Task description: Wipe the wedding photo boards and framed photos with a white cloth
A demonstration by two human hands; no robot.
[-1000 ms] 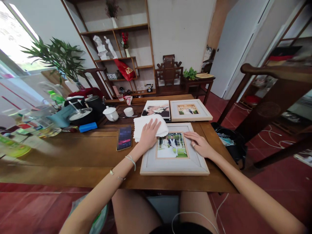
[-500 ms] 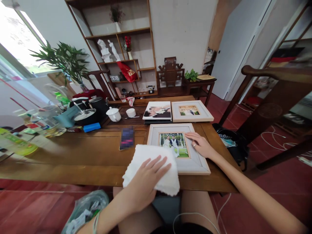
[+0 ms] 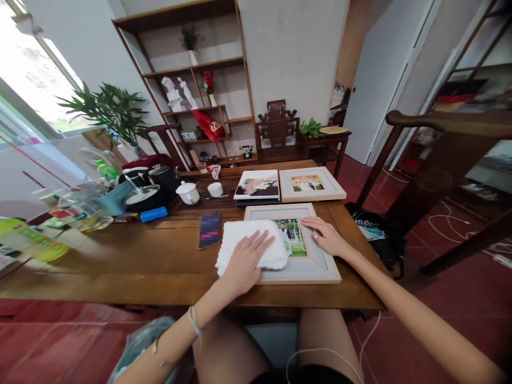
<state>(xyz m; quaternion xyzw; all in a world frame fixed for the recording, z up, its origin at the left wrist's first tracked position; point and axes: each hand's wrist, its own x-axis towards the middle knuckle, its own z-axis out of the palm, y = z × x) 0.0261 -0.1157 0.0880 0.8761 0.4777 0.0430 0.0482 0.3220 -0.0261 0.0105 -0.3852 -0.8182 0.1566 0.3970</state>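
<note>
A pale grey picture frame (image 3: 316, 264) with a wedding photo lies flat near the table's front edge. My left hand (image 3: 245, 260) lies flat, fingers spread, on a folded white cloth (image 3: 240, 237) that covers the frame's left half. My right hand (image 3: 326, 237) rests open on the frame's right border, fingertips at the photo's edge, a ring on one finger.
A phone (image 3: 209, 229) lies left of the cloth. A second frame (image 3: 312, 184) and a photo album (image 3: 258, 185) sit behind. Teapots, cups (image 3: 216, 189) and bottles crowd the wooden table's (image 3: 120, 261) left. A dark wooden chair (image 3: 448, 154) stands right; a plastic bag (image 3: 138, 346) sits on the floor.
My left hand swept the cloth from the frame's top left down off its bottom-left corner, then back up onto its left half. My right hand stayed on the frame's right border.
</note>
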